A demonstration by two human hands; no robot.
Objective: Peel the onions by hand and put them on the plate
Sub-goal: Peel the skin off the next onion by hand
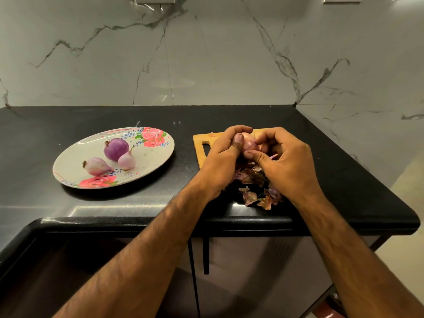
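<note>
A flowered plate (75,157) lies at the left of the counter (344,180) and carries three peeled onions: a dark purple onion (116,149) at 12 o'clock of the group, a small pale onion (126,159) touching it at 4 o'clock, and a long pale onion (97,166) at 8 o'clock. To the right, at the plate's 3 o'clock, sits a wooden cutting board (198,145), mostly hidden by the hands.

Above the board, the left hand (223,154) curls round a fourth onion (249,142), thumb pressed flat on its near side. The right hand (284,157) meets it from 4 o'clock, thumb and fingertips pinching at its surface, apparently on a strip of skin. Dry skins (254,198) lie heaped at 6 o'clock of the hands, on the board's near end and the counter.

The step in hand looks like peeling the last onion. Next, the right hand needs to pull the loosened skin clear while the left steadies and turns the bulb, then carry it toward 9 o'clock to the plate.

The counter is polished black stone with a rounded front edge; a white marble wall (206,53) veined in grey rises behind, and a grey cabinet (252,271) stands below.
</note>
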